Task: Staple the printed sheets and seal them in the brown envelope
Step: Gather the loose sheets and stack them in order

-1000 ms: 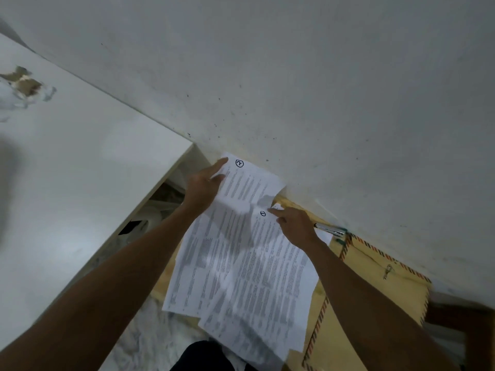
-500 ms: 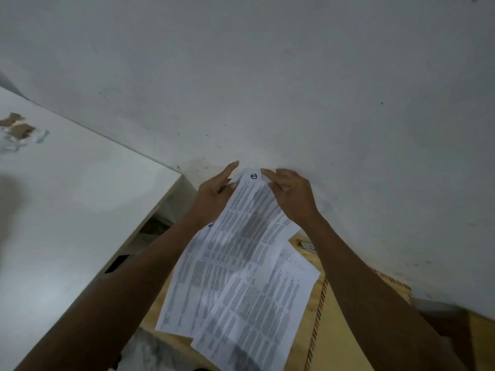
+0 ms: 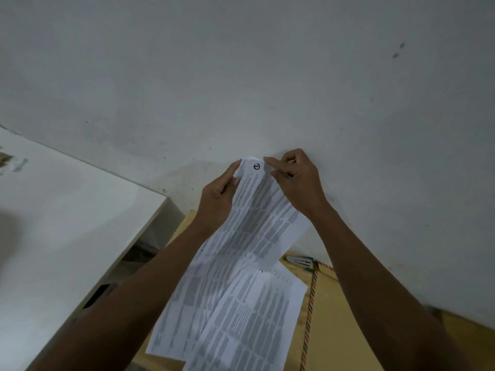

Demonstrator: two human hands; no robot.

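Note:
Several printed sheets (image 3: 251, 226) covered in dense text are lifted up in front of the wall. My left hand (image 3: 218, 195) grips their upper left edge, thumb on the paper near the circled mark. My right hand (image 3: 294, 178) pinches the top right corner. More printed sheets (image 3: 249, 325) lie lower down, over the brown envelope (image 3: 340, 330), whose striped border runs along its left edge. A silver stapler (image 3: 298, 261) lies at the envelope's top corner by the wall.
A white wall (image 3: 267, 76) fills the upper view, close behind the hands. A white cabinet top (image 3: 67, 223) stands at the left, with a dark gap between it and the wooden table (image 3: 188, 219).
Both hands have lifted the sheets higher toward the wall and brought their top edges together. The right hand went from touching a lower sheet to pinching the top corner.

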